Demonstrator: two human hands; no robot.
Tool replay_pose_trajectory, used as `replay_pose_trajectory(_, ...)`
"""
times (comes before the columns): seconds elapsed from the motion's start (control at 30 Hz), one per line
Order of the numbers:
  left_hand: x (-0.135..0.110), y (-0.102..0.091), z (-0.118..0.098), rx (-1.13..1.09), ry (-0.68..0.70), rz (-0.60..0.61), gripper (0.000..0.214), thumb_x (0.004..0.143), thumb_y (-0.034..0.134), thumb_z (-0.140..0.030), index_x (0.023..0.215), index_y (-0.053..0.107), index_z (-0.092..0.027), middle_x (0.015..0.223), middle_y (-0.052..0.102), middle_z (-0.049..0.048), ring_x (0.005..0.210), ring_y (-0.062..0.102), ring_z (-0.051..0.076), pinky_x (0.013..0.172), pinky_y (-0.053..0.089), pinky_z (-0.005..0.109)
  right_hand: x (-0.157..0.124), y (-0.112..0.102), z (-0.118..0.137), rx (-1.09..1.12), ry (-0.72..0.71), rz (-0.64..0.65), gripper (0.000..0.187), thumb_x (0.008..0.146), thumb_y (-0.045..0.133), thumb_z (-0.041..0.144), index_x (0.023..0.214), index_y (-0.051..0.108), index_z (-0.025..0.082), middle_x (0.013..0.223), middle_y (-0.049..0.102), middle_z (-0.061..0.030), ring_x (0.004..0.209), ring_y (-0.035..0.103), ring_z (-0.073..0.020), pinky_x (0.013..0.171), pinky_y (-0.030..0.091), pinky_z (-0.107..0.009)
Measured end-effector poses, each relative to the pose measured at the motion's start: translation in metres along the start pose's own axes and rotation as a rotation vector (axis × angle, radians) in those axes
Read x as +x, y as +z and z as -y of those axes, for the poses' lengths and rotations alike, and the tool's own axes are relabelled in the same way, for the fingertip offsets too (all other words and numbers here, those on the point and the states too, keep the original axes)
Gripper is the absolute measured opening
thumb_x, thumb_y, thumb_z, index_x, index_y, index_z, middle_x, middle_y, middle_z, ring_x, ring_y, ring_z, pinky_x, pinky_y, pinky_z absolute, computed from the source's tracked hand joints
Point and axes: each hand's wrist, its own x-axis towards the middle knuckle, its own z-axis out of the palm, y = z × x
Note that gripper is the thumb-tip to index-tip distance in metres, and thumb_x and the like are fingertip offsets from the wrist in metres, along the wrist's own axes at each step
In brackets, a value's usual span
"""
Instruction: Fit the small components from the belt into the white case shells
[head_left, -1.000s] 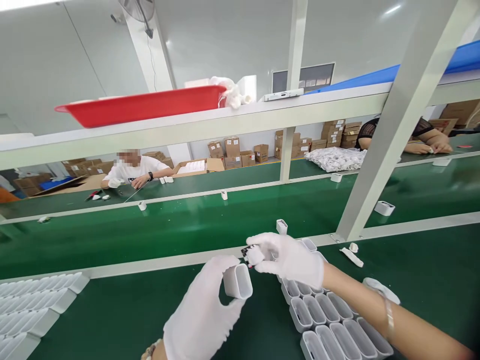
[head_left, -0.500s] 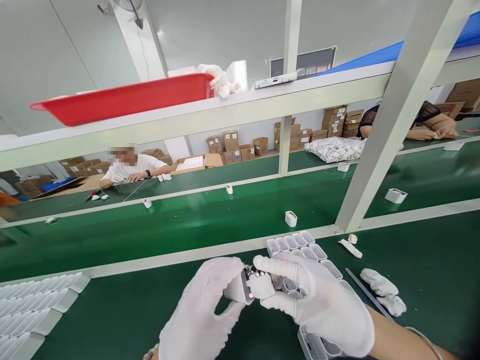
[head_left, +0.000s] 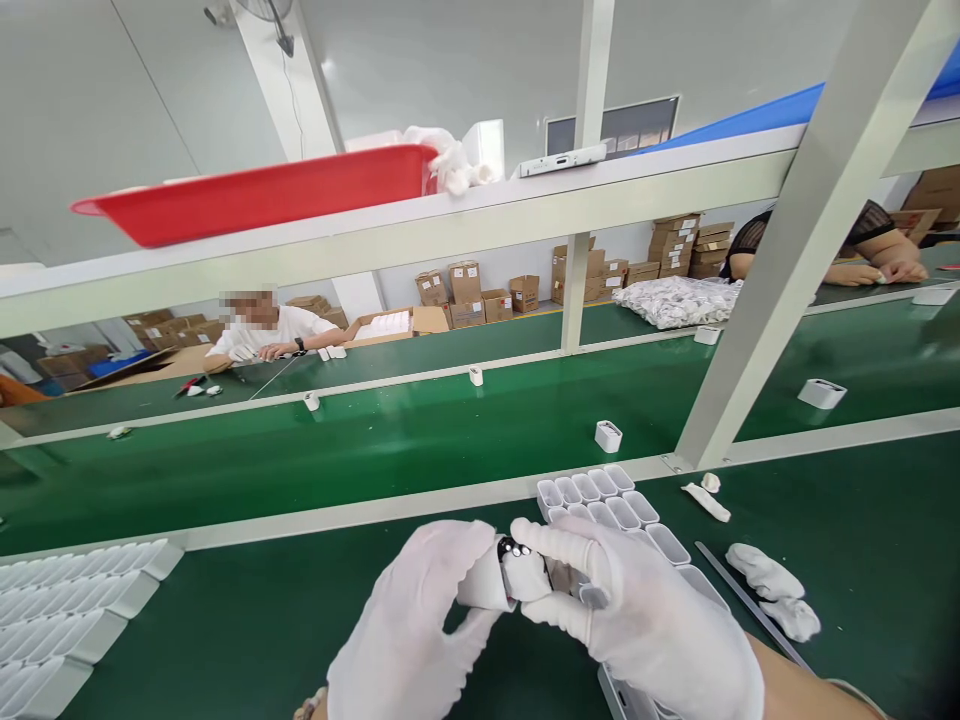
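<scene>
Both my hands wear white gloves and meet low in the middle of the view. My left hand (head_left: pixel 420 620) grips a white hollow plastic shell (head_left: pixel 484 585). My right hand (head_left: pixel 637 620) pinches a small insert with dark parts (head_left: pixel 521 565) and holds it at the shell's open end. Behind my right hand stand rows of open white shells (head_left: pixel 607 495) on the green table (head_left: pixel 247 620).
More white shells (head_left: pixel 67 610) lie in rows at the left. White finger cots (head_left: pixel 772 585) and a thin rod (head_left: pixel 742 595) lie at the right. Single shells (head_left: pixel 608 435) sit on the green conveyor beyond the rail. A slanted frame post (head_left: pixel 787 250), a red tray (head_left: pixel 255 195) overhead; other people across.
My right hand carried the insert down and left to the shell in my left hand. The two hands closed together, and the insert now sits at the shell's mouth.
</scene>
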Motion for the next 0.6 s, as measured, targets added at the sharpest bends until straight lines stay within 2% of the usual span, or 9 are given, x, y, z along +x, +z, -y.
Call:
replay_pose_trajectory(0.03,-0.001,0.001,0.000,-0.005,-0.012,0.005,0.042,0.084,0.058,-0.015,0.124,0.053,-0.027,0.114,0.069,0.0065,0.099,0.070,0.021,0.081,0.062,0.031,0.000,0.003,-0.003,-0.002,0.007,-0.017,0.013,0.090,0.055,0.028,0.098,0.066,0.027,0.079,0.063,0.0002,0.069,0.061,-0.0158,0.063,0.055,-0.027)
replay_pose_trajectory(0.13,-0.002,0.003,0.000,-0.021,-0.067,-0.004,0.042,0.084,0.060,-0.019,0.124,0.053,-0.029,0.115,0.069,0.0063,0.097,0.071,0.021,0.079,0.063,0.032,-0.002,0.013,-0.012,0.036,-0.039,-0.161,0.042,0.087,0.061,0.027,0.128,0.052,0.028,0.087,0.068,0.0001,0.076,0.064,-0.0170,0.072,0.057,-0.031)
replay_pose_trajectory(0.17,-0.002,0.004,0.000,-0.033,-0.093,-0.011,0.042,0.084,0.060,-0.020,0.124,0.054,-0.029,0.114,0.070,0.0058,0.096,0.072,0.022,0.079,0.063,0.033,-0.002,0.016,-0.014,0.029,-0.075,-0.202,0.046,0.087,0.063,0.027,0.131,0.049,0.028,0.090,0.068,-0.0002,0.078,0.064,-0.0175,0.074,0.057,-0.032)
replay_pose_trajectory(0.23,-0.002,0.004,-0.001,-0.074,-0.144,-0.025,0.041,0.083,0.062,-0.021,0.123,0.055,-0.031,0.112,0.070,0.0042,0.095,0.072,0.021,0.080,0.063,0.033,-0.002,0.019,-0.014,-0.059,-0.124,-0.204,0.033,0.088,0.063,0.030,0.120,0.055,0.028,0.089,0.068,-0.0002,0.077,0.064,-0.0187,0.071,0.056,-0.033)
replay_pose_trajectory(0.3,-0.001,0.004,-0.002,-0.131,-0.180,-0.036,0.043,0.081,0.064,-0.021,0.122,0.057,-0.032,0.111,0.071,0.0023,0.094,0.072,0.021,0.080,0.063,0.032,-0.002,0.019,-0.010,-0.208,-0.119,-0.146,0.015,0.089,0.063,0.033,0.102,0.061,0.027,0.084,0.066,-0.0002,0.074,0.062,-0.0197,0.065,0.055,-0.034)
replay_pose_trajectory(0.33,-0.001,0.005,-0.003,-0.159,-0.189,-0.048,0.043,0.080,0.065,-0.021,0.121,0.058,-0.033,0.110,0.071,0.0015,0.093,0.072,0.020,0.080,0.062,0.031,-0.001,0.019,-0.007,-0.268,-0.114,-0.110,0.012,0.088,0.064,0.034,0.097,0.061,0.026,0.083,0.065,-0.0004,0.072,0.061,-0.0199,0.063,0.055,-0.034)
replay_pose_trajectory(0.4,-0.001,0.006,-0.005,-0.214,-0.209,-0.069,0.041,0.080,0.066,-0.021,0.119,0.060,-0.033,0.106,0.072,0.0006,0.090,0.072,0.020,0.078,0.062,0.030,-0.001,0.021,-0.002,-0.331,-0.125,-0.081,0.016,0.087,0.065,0.034,0.099,0.061,0.025,0.085,0.065,-0.0017,0.072,0.061,-0.0205,0.062,0.056,-0.035)
replay_pose_trajectory(0.5,-0.002,0.008,-0.006,-0.253,-0.272,-0.071,0.037,0.081,0.066,-0.022,0.117,0.062,-0.031,0.104,0.072,0.0014,0.089,0.072,0.020,0.080,0.062,0.032,-0.003,0.027,0.001,-0.338,-0.157,-0.066,0.036,0.084,0.067,0.030,0.118,0.055,0.024,0.090,0.066,-0.0033,0.073,0.063,-0.0214,0.060,0.057,-0.034)
replay_pose_trajectory(0.6,0.002,0.012,0.001,-0.288,-0.337,-0.041,0.043,0.080,0.068,-0.024,0.121,0.060,-0.030,0.109,0.071,0.0034,0.091,0.072,0.022,0.082,0.062,0.035,-0.008,0.035,0.004,-0.339,-0.155,-0.158,0.074,0.077,0.069,0.025,0.142,0.034,0.026,0.101,0.068,-0.0059,0.078,0.066,-0.0232,0.062,0.059,-0.035)
